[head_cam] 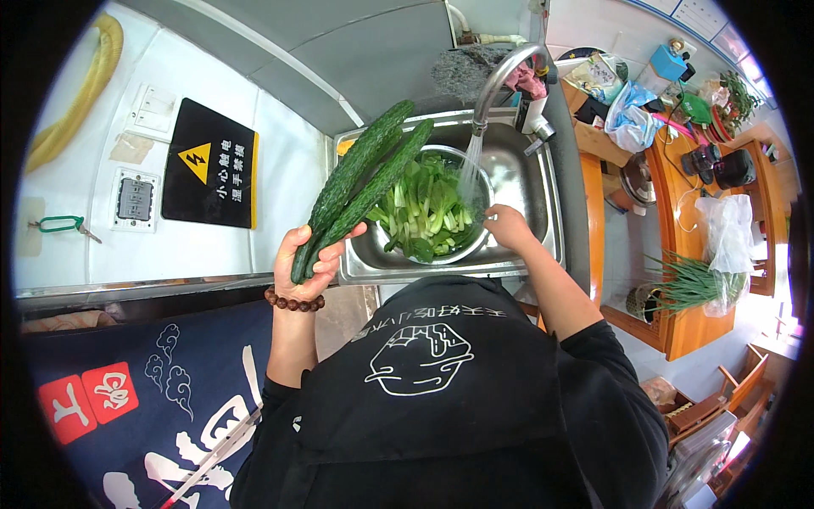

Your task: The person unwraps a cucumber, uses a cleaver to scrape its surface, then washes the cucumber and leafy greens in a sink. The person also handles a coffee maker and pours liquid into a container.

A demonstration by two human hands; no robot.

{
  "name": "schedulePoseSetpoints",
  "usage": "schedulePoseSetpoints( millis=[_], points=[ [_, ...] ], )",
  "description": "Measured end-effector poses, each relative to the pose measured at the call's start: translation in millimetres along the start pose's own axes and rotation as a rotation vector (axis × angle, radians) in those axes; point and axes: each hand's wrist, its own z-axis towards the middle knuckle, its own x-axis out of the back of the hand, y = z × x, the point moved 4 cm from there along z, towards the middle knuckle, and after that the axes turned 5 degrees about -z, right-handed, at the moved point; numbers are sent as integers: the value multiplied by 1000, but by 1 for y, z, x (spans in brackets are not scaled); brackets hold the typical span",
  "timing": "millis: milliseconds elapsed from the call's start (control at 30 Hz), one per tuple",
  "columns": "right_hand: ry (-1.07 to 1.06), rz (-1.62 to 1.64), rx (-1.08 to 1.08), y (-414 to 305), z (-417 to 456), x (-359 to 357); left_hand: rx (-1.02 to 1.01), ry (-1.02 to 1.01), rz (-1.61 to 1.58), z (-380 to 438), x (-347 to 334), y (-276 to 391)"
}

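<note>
Long, bumpy green cucumbers [365,168], at least two side by side, are gripped near their lower ends by my left hand [311,261]. They slant up and away over the left part of a stainless steel sink [521,248]. Inside the sink sits a round metal bowl [459,256] heaped with leafy greens [426,210] that have pale stalks. Water runs from a curved metal faucet [509,63] into the right side of the bowl. My right hand [509,228] has its fingers curled on the bowl's right rim, partly out of sight.
Behind the sink are a grey mesh cloth [467,70] and a pink cloth [526,79]. A switch plate [152,108], a socket [135,198] and an electrical warning sign [210,164] are on the left wall. Scallions [690,280] in plastic lie on a wooden counter [668,191] at right.
</note>
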Motion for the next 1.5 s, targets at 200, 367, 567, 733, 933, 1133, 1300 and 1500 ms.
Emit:
schedulePoseSetpoints(
  millis=[200, 367, 567, 733, 933, 1133, 1300, 1500],
  points=[
    [-137, 186, -16, -13, 4, 0, -52, 36, 192, 1, 0, 2],
    [-355, 685, -116, -61, 2, -8, -61, 193, 441, 17, 6, -13],
    [-367, 1046, -193, -81, -7, -7, 63, 339, 433, 39, 23, -31],
    [73, 1056, -115, -93, 24, 53, 176, 305, 502, 94, 41, -34],
    [48, 999, -68, -118, 33, 85, 292, 402, 759, 194, 61, -55],
    [13, 942, -99, -135, 21, 104, 308, 148, 905, 263, 77, -87],
    [-13, 783, -180, -117, 62, 76, 265, 118, 1002, 286, 99, -95],
    [85, 665, -231, -117, 60, 75, 382, 160, 1071, 231, 71, -84]
  ],
)
